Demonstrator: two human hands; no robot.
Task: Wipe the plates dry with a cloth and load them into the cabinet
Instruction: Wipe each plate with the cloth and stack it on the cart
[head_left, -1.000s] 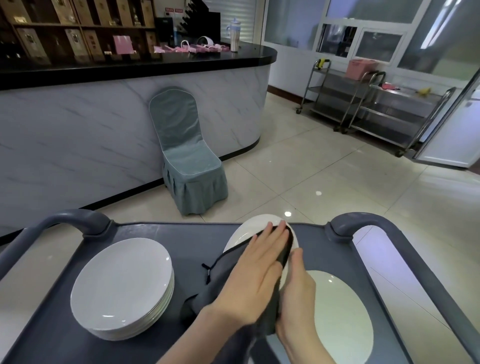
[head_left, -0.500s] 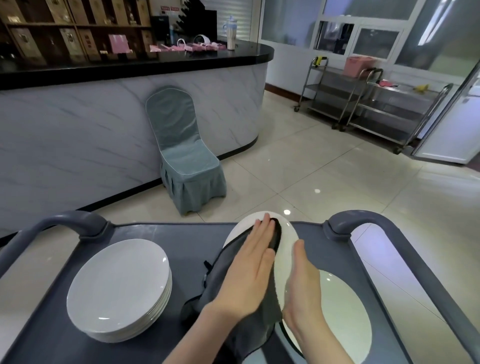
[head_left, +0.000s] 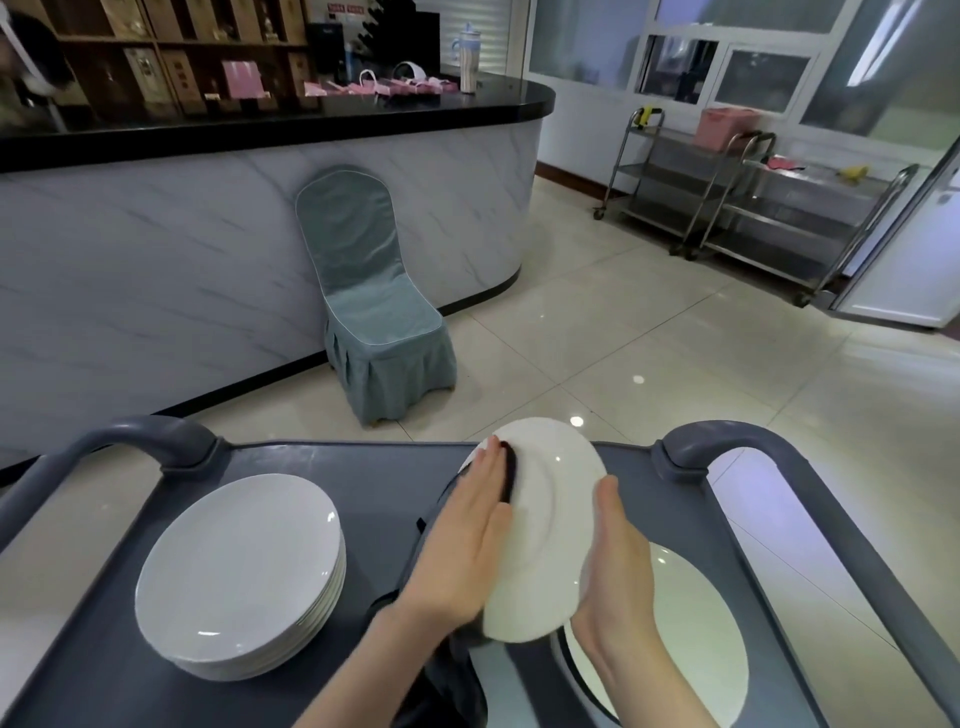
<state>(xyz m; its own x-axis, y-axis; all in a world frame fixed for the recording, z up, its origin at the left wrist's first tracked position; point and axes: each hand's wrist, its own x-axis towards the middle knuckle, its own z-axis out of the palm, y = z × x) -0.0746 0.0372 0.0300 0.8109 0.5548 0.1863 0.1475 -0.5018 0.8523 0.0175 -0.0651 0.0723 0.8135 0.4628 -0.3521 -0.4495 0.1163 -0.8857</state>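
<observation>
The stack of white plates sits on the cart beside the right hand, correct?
No. In the head view the stack of white plates sits on the cart beside the left hand; the right hand holds a plate farther right.

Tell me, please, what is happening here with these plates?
A person is wiping a white plate over a grey cart. The left hand presses a dark cloth flat against the plate, and the right hand holds its opposite edge. A stack of plates sits on the cart's left side; one more plate lies on the right.
</observation>
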